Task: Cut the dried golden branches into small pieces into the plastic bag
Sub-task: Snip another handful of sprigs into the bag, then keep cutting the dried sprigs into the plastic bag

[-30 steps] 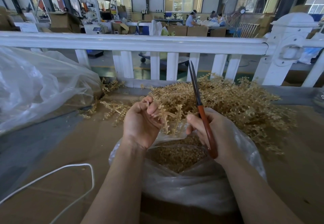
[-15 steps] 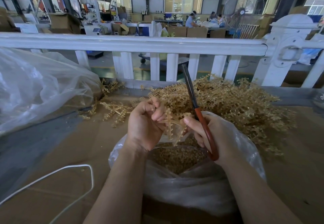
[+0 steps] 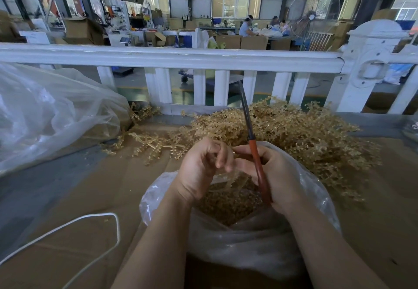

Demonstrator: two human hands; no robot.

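Big clear plastic sheet [image 3: 52, 117]: crumpled at far left on the brown cardboard worktop [image 3: 95, 189], a few golden sprigs poking out beside it.
White cord [image 3: 74, 223]: looped on the cardboard, well apart from the hands.
Left hand [image 3: 201, 171]: over the bag mouth, fingers curled and pinching a thin golden sprig [image 3: 228, 175] that hangs down into the opening.
Clear plastic bag [image 3: 237, 243]: mouth open right under both hands, already holding a bed of small golden cuttings [image 3: 226, 207].
Right hand [image 3: 278, 175]: fingers wrapped round the red-handled scissors [image 3: 254, 151], dark blades together, pointing up and away; fingertips meeting the left hand at the sprig.
Pile of dried golden branches [image 3: 305, 135]: heaped behind and right of the bag, beaded, wiry, tangled, brittle-looking.
Risk: both hands are crowded close, so a snip here could nick the left fingers!
Risk: pieces could spring off past the bag's rim onto the cardboard.
Risk: the soft bag mouth may sag shut, or the blade may snag the film.
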